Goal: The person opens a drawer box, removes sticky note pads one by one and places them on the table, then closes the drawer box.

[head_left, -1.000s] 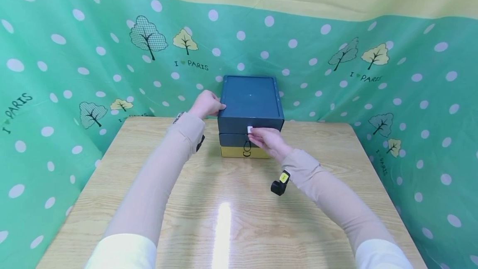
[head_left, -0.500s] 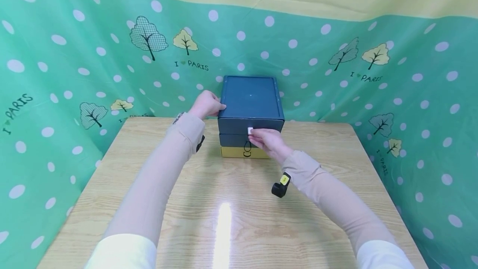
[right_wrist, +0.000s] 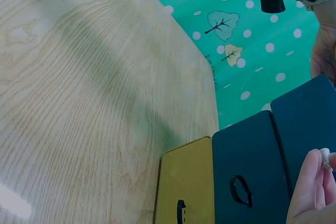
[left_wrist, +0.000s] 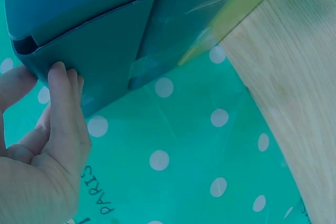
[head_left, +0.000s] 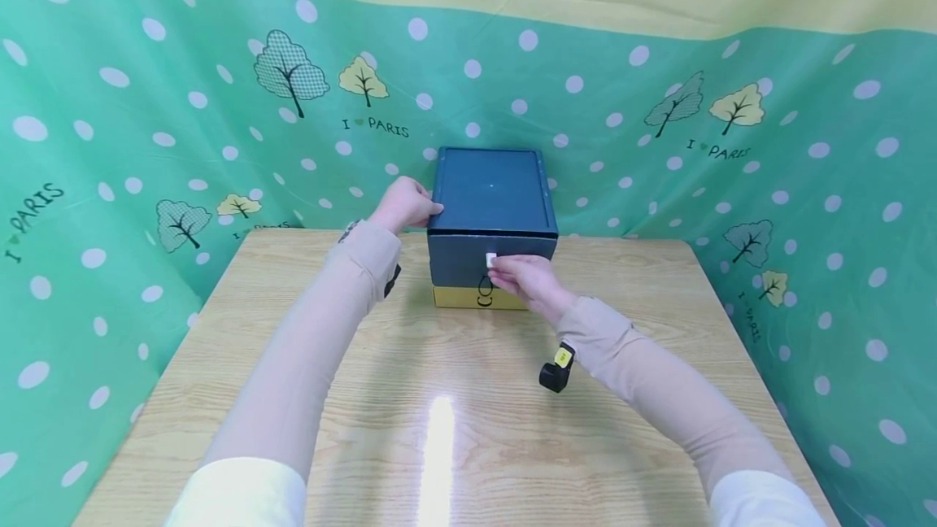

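A small drawer cabinet (head_left: 490, 185) stands on the table against the curtain. Its fronts are dark blue above and yellow at the bottom. The top drawer (head_left: 457, 259) sits slightly out, a dark gap showing under the lid. My right hand (head_left: 533, 276) pinches the small white knob (right_wrist: 326, 157) on that drawer between thumb and fingers. At the cabinet's left edge is my left hand (head_left: 404, 203), thumb on the top. In the left wrist view its extended fingers (left_wrist: 62, 93) rest against the blue side wall.
Below, the yellow drawer (right_wrist: 186, 177) and the middle blue drawer (right_wrist: 241, 166) carry black loop handles. The wooden table (head_left: 366, 397) stretches toward me. A dotted green curtain (head_left: 220, 88) closes off the back and sides. A black wrist camera (head_left: 556, 372) hangs under my right wrist.
The top drawer's front has come a little toward me, opening a dark gap beneath the lid. My right hand has moved slightly toward me with the knob. The left hand stays in place.
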Demonstrator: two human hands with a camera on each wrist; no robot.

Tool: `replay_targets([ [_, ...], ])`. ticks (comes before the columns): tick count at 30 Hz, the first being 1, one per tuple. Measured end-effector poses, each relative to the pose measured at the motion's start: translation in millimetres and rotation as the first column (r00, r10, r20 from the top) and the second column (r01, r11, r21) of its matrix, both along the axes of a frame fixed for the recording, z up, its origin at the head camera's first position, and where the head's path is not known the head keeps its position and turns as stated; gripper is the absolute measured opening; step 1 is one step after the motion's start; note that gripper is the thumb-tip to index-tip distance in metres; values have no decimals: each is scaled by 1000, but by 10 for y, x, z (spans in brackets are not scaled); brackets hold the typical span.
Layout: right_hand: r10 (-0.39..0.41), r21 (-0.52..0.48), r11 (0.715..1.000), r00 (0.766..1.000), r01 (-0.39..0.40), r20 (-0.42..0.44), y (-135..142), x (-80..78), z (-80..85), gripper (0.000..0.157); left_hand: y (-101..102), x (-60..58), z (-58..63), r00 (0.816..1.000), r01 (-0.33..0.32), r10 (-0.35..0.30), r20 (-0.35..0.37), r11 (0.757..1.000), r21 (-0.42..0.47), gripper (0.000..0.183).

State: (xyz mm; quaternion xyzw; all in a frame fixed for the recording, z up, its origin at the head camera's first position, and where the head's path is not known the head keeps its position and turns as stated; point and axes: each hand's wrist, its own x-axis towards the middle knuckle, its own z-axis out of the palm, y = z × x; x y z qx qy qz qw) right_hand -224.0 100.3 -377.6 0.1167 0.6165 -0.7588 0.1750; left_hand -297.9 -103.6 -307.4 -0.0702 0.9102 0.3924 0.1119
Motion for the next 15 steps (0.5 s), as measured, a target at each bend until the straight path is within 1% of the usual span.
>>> replay_targets([
  [6,7,43,999,1000,-7,4,22,21,-8,33,19,-11,-4,1000,-16,16,23,1000,-18,48],
  [12,4,60,998,1000,-4,-14,19,69,-20,31,30,-6,-12,999,-34,34,16,999,-14,49],
  [15,5,53,999,1000,-4,-23,19,93,-19,29,26,16,1,999,-32,32,15,999,6,45],
])
